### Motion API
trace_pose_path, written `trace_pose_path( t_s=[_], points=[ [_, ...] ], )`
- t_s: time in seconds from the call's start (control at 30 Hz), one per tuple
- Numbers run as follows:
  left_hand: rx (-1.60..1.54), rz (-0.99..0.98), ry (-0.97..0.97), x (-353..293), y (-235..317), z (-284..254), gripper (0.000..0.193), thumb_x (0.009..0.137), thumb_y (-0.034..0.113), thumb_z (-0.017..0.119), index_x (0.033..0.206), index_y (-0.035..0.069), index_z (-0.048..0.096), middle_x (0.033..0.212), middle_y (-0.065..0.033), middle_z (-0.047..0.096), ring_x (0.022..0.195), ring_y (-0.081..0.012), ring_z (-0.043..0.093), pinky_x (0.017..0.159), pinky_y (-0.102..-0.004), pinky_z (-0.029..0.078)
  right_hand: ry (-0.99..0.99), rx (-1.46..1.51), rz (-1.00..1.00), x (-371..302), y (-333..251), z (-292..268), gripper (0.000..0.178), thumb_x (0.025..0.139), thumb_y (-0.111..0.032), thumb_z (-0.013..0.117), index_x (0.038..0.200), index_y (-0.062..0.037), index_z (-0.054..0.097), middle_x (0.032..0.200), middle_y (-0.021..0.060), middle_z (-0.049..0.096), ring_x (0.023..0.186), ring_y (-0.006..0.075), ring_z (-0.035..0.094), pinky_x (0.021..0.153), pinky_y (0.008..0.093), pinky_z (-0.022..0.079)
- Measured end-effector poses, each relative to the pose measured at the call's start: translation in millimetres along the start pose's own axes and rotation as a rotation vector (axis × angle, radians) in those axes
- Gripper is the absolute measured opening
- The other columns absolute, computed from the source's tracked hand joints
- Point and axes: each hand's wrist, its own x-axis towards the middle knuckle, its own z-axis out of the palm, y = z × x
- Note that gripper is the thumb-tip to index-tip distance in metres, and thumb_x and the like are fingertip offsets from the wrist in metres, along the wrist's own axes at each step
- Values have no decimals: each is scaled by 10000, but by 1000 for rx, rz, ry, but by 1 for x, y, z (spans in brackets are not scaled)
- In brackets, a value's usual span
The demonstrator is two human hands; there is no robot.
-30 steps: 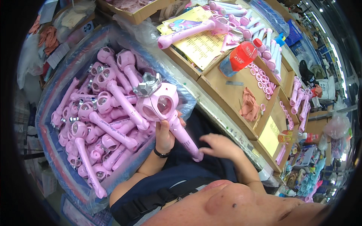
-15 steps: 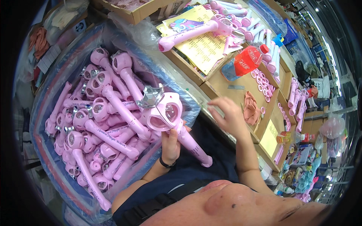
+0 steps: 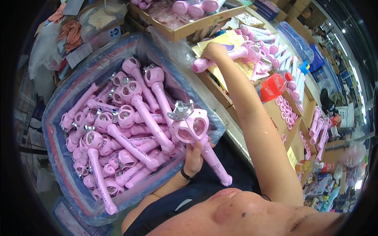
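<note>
My left hand is closed round a pink toy wand just below its round, windowed head. A silver crown tops that wand, and its handle slants down to the right. On the far side, my right hand is curled over the handle of another pink toy wand, which lies on yellow printed sheets; its fingertips are mostly hidden. To the left, a lined blue bin is heaped with pink wands, many bearing silver crowns.
A red-labelled drink bottle stands beyond my right forearm, near loose pink rings in a cardboard tray. More wand parts line the bench. Another carton with clear parts sits at the back.
My right hand has moved far forward and left, from above the tray to the wand on the yellow sheets. My left hand keeps its wand; the whole view has shifted.
</note>
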Motion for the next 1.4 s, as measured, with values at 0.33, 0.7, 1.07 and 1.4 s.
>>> trace_pose_path(
  t_s=[0.33, 0.7, 1.07, 1.4],
  points=[
    [-14, 18, -77, -2, 5, -2, 625, 886, 534, 526, 1263, 42, 454, 1229, -123, 559, 845, -176, 581, 754, -325, 477, 892, 391, -601, -181, 29, -21, 232, 671, -30, 669, 852, -171, 703, 1014, 69, 612, 960, 299, 566, 826, 468, 402],
    [-136, -233, -517, 8, -8, 39, 601, 871, 544, 549, 1125, 4, 478, 921, -120, 579, 795, -213, 570, 691, -329, 454, 414, 1728, -66, -397, 68, 35, 343, 873, -151, 556, 1189, -23, 520, 1187, 108, 510, 999, 189, 534, 831, 315, 455],
    [191, -597, -736, 13, -11, 119, 591, 891, 555, 494, 1075, -4, 546, 801, -118, 632, 702, -184, 617, 648, -278, 495, -264, 1541, 42, -439, 134, -3, 260, 914, -338, 571, 890, -84, 621, 649, -28, 534, 514, 35, 452, 442, 187, 318],
    [284, -722, -764, -5, -37, 134, 538, 952, 515, 404, 1089, 8, 519, 942, -115, 602, 638, -166, 606, 556, -280, 515, 1235, 1258, 256, -454, 72, 40, 163, 984, -173, 477, 879, -62, 536, 702, -29, 504, 565, 35, 423, 491, 192, 328]
  ],
)
